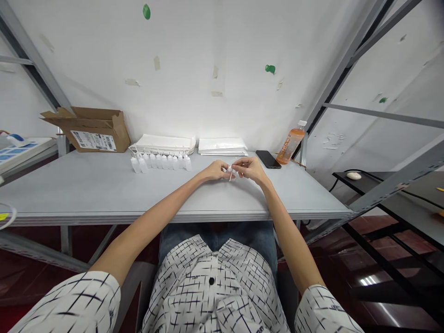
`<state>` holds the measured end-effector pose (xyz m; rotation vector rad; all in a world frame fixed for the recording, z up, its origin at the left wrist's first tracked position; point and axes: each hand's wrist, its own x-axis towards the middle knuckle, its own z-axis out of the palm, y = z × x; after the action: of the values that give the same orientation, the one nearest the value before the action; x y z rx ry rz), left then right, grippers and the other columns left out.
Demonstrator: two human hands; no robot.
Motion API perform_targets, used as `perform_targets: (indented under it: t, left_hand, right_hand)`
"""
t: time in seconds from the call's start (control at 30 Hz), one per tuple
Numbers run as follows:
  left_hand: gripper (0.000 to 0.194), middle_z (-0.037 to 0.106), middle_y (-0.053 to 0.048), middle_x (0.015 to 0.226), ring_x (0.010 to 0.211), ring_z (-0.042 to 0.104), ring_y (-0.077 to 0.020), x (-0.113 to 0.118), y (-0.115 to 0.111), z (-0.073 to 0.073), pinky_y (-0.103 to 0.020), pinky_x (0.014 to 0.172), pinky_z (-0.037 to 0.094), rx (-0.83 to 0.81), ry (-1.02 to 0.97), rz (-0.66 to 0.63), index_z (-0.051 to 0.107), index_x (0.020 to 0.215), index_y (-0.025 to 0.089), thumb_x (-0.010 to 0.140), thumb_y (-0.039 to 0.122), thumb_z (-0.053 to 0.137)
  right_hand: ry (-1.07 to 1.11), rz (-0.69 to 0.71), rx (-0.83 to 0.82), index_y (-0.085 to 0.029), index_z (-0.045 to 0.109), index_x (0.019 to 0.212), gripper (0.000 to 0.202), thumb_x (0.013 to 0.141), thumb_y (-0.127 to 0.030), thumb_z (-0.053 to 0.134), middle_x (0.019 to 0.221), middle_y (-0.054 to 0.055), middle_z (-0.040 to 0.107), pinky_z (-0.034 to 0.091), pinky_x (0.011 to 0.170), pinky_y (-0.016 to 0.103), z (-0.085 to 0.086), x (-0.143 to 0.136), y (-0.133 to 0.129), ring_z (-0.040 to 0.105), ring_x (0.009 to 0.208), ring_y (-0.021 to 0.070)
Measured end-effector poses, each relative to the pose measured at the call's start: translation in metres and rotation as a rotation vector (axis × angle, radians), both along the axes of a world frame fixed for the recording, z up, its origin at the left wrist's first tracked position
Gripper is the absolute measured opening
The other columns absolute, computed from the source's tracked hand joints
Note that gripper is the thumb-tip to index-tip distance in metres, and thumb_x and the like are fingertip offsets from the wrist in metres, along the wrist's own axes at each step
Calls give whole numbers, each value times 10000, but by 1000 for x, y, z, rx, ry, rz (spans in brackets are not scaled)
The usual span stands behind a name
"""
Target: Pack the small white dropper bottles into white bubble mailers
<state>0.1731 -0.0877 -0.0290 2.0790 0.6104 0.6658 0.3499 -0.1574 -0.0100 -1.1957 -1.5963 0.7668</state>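
Note:
Over the grey table, my two hands meet near the middle. My left hand is closed around a small white squeeze bottle, much of which the fingers hide. My right hand pinches at the bottle's top, beside a thin white piece that points down toward me. Whether that thin piece is joined to the bottle I cannot tell. To the left stands a row of several similar white squeeze bottles, upright, with thin tips on top.
Behind the row lies a stack of white sheets or bags, with another stack beside it. A black phone and an orange drink bottle are at the right. An opened cardboard box stands back left. Metal posts flank the table.

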Motion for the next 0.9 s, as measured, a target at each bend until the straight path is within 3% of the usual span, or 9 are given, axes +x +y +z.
perform_targets:
  t: [0.4, 0.63, 0.77, 0.9]
  left_hand:
    - [354, 479, 49, 534, 506, 376, -73, -4, 5, -4, -233, 509, 290, 65, 65, 28, 684, 655, 128, 616, 461, 799]
    - [301, 655, -40, 644, 583, 566, -135, -16, 2, 4, -238, 522, 421, -24, 86, -14, 725, 779, 113, 672, 393, 755]
    - [257, 662, -53, 655, 600, 592, -143, -18, 1, 3, -245, 529, 455, -46, 51, -24, 715, 763, 114, 687, 360, 723]
    - [262, 658, -43, 616, 517, 547, -124, -22, -3, 3, -247, 506, 426, -23, 91, 32, 718, 754, 116, 695, 371, 721]
  right_hand:
    - [-76, -9, 24, -141, 745, 767, 249, 709, -383, 738, 681, 35, 669, 381, 489, 263, -1, 4, -1, 455, 485, 84]
    - [-185, -31, 65, -154, 750, 810, 261, 750, -403, 702, 702, 30, 678, 390, 499, 261, -4, 5, -4, 451, 463, 80]
    - [-211, -79, 107, -156, 752, 822, 267, 745, -408, 711, 916, 83, 727, 424, 495, 251, -7, 6, -4, 530, 502, 87]
    - [-181, -39, 19, -156, 726, 915, 301, 730, -394, 733, 1007, 103, 708, 399, 389, 211, -10, 6, -6, 639, 561, 133]
